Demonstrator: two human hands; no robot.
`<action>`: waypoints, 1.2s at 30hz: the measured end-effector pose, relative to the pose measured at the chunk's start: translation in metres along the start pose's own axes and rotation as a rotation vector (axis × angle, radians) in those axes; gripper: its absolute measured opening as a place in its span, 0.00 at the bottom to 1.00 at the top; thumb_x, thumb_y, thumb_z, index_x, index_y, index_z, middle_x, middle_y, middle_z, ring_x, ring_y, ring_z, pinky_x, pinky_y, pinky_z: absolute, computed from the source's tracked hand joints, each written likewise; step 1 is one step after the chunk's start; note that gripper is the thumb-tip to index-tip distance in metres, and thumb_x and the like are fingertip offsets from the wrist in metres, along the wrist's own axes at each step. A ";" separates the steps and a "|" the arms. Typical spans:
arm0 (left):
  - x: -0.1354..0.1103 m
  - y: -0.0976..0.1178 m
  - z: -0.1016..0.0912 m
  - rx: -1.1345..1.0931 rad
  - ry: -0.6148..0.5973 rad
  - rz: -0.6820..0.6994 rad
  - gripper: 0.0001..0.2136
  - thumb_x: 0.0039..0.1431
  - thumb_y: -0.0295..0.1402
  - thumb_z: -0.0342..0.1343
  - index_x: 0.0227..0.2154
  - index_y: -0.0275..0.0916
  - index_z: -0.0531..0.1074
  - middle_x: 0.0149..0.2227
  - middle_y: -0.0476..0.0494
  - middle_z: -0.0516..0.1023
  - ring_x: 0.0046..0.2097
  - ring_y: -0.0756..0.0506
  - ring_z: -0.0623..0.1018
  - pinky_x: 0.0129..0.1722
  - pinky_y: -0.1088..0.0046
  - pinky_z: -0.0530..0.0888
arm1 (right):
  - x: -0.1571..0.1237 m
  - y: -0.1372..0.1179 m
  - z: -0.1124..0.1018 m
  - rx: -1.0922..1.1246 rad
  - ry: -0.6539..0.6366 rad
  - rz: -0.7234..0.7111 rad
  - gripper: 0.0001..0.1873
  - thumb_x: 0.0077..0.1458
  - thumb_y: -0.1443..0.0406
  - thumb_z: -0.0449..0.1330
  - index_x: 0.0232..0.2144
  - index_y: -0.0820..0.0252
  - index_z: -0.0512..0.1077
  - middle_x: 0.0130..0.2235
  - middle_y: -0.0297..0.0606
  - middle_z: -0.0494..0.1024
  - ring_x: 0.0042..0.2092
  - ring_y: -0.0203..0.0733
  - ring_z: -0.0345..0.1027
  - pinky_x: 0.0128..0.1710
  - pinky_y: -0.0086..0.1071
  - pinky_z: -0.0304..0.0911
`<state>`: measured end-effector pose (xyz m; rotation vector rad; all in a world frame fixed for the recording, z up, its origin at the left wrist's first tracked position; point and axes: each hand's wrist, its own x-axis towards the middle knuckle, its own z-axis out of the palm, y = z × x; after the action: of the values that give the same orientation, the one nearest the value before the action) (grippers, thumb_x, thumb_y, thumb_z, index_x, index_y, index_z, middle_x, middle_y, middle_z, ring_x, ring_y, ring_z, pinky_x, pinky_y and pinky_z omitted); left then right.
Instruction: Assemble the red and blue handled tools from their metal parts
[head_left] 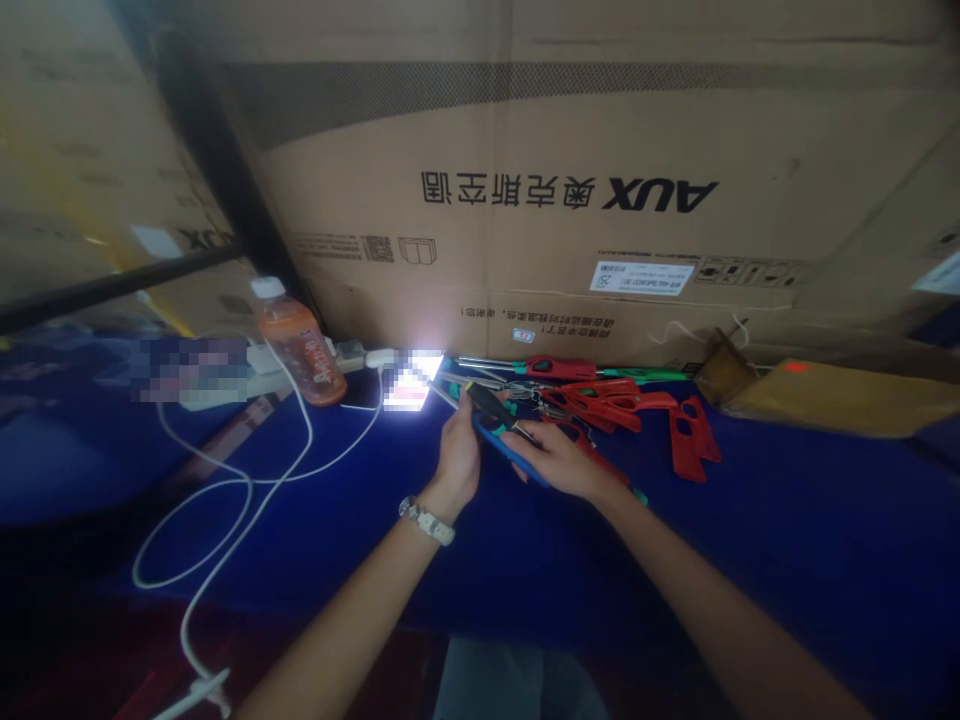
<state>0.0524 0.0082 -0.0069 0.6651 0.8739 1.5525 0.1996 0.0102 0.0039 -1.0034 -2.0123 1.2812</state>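
Observation:
My left hand (459, 455), with a pale-banded watch (427, 521) on its wrist, is closed at the front end of a tool with a black-and-yellow handle (491, 402). A thin metal shaft points up and left from there. My right hand (562, 460) is closed around a long blue piece (517, 458), shaped like a lighter body, just below the handle. Fingers partly hide both things, and which hand bears the tool's weight is unclear. Just behind lie several red lighter casings (600, 400) and a red lighter (559, 368) with a metal tube.
A lit, blurred-out screen (414, 380) stands left of my hands, near an orange drink bottle (304, 345). White cables (247, 480) loop over the blue table surface (390, 600). Behind stands a large cardboard box (525, 120); a yellowish package (840, 400) lies at the right.

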 end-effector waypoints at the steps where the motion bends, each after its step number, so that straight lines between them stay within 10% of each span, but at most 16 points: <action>1: 0.000 0.001 -0.001 0.035 -0.008 -0.015 0.26 0.56 0.56 0.59 0.38 0.33 0.81 0.43 0.36 0.84 0.48 0.39 0.80 0.49 0.64 0.74 | 0.000 0.001 -0.001 0.018 -0.007 0.011 0.28 0.62 0.42 0.51 0.24 0.57 0.65 0.21 0.30 0.71 0.22 0.32 0.62 0.24 0.27 0.58; 14: 0.009 0.016 -0.014 0.336 -0.053 -0.140 0.25 0.53 0.59 0.57 0.29 0.37 0.72 0.30 0.44 0.77 0.31 0.46 0.75 0.30 0.72 0.69 | -0.001 0.006 -0.003 0.122 0.041 0.076 0.27 0.59 0.40 0.53 0.26 0.57 0.65 0.19 0.29 0.71 0.19 0.32 0.60 0.20 0.26 0.56; 16: 0.002 0.020 -0.025 0.481 0.033 -0.038 0.23 0.57 0.58 0.53 0.30 0.39 0.68 0.28 0.48 0.71 0.28 0.47 0.72 0.28 0.72 0.66 | -0.001 0.007 -0.005 0.123 0.045 0.086 0.27 0.59 0.40 0.53 0.26 0.56 0.64 0.19 0.29 0.70 0.19 0.32 0.60 0.20 0.26 0.56; 19: -0.012 0.035 -0.045 0.870 0.230 0.487 0.11 0.60 0.42 0.54 0.32 0.42 0.62 0.29 0.50 0.66 0.30 0.46 0.69 0.32 0.69 0.67 | -0.001 0.008 -0.008 0.104 0.028 0.081 0.28 0.59 0.40 0.52 0.25 0.56 0.64 0.20 0.29 0.70 0.20 0.32 0.61 0.20 0.26 0.56; 21: -0.019 0.048 -0.052 1.234 0.051 0.840 0.07 0.55 0.32 0.55 0.35 0.41 0.63 0.37 0.42 0.70 0.40 0.41 0.72 0.40 0.63 0.70 | 0.000 0.008 -0.009 0.088 0.006 0.070 0.29 0.59 0.39 0.52 0.24 0.57 0.65 0.20 0.30 0.70 0.20 0.32 0.60 0.21 0.26 0.57; 24: -0.019 0.063 -0.045 1.800 -0.254 1.002 0.17 0.53 0.24 0.53 0.47 0.35 0.67 0.51 0.32 0.72 0.54 0.33 0.70 0.53 0.53 0.66 | 0.001 0.009 -0.008 0.090 -0.005 0.067 0.30 0.58 0.38 0.51 0.25 0.57 0.64 0.20 0.29 0.70 0.19 0.31 0.59 0.20 0.26 0.57; 36: 0.008 0.050 0.006 2.095 -0.856 0.923 0.09 0.59 0.27 0.53 0.41 0.32 0.72 0.42 0.34 0.78 0.48 0.36 0.75 0.51 0.61 0.67 | -0.009 0.010 -0.008 -0.039 -0.008 -0.019 0.35 0.62 0.37 0.45 0.22 0.58 0.66 0.22 0.32 0.70 0.24 0.34 0.62 0.31 0.30 0.62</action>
<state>0.0285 0.0146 0.0376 3.1764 1.2852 0.1329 0.2136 0.0098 -0.0030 -0.9961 -2.0554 1.2421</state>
